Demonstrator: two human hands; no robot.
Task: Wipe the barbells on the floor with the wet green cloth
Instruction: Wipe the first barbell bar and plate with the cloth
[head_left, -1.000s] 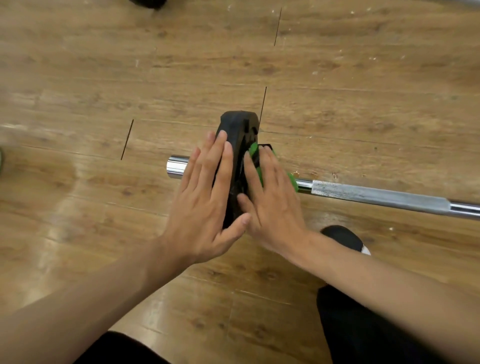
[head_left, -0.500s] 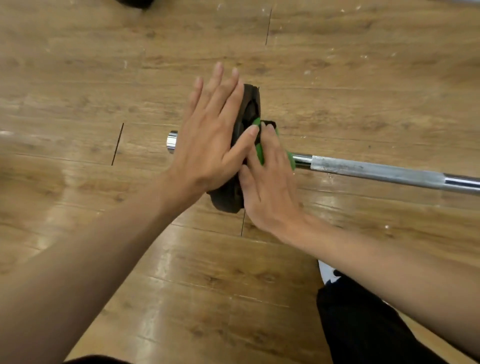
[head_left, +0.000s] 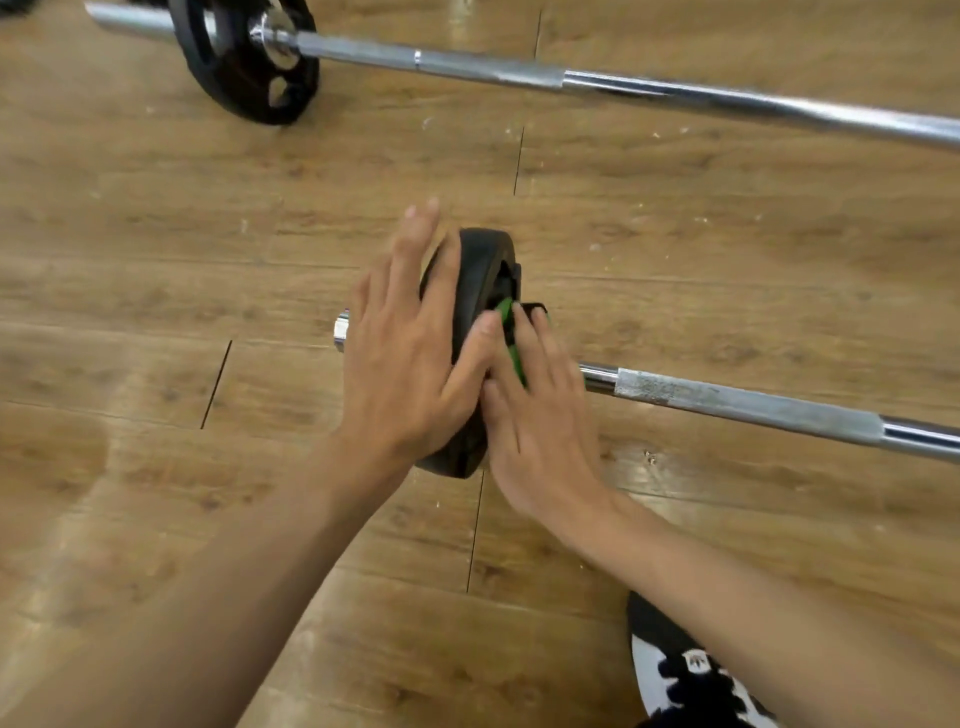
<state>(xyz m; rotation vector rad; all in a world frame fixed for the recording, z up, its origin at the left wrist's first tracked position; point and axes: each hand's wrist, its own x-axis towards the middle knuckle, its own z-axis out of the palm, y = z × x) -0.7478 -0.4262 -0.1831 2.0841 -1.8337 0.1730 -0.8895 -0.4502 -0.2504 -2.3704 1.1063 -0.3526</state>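
A barbell lies on the wooden floor, its steel bar (head_left: 748, 402) running off to the right and a black weight plate (head_left: 480, 275) standing near its left end. My left hand (head_left: 410, 353) lies flat against the plate's outer face, fingers straight, thumb over the rim. My right hand (head_left: 540, 410) presses the green cloth (head_left: 511, 343) against the plate's inner face with straight fingers; only a strip of cloth shows. A black collar (head_left: 532, 310) peeks past the fingertips.
A second barbell (head_left: 623, 85) with a black plate (head_left: 244, 62) lies across the floor farther away. My black-and-white shoe (head_left: 685, 670) is at the bottom right. Small white specks dot the floorboards (head_left: 156, 260).
My view has tilted up, bringing the far barbell into sight. Over the second, my left hand slid farther up the plate's outer face, while the right stays pressed on the cloth.
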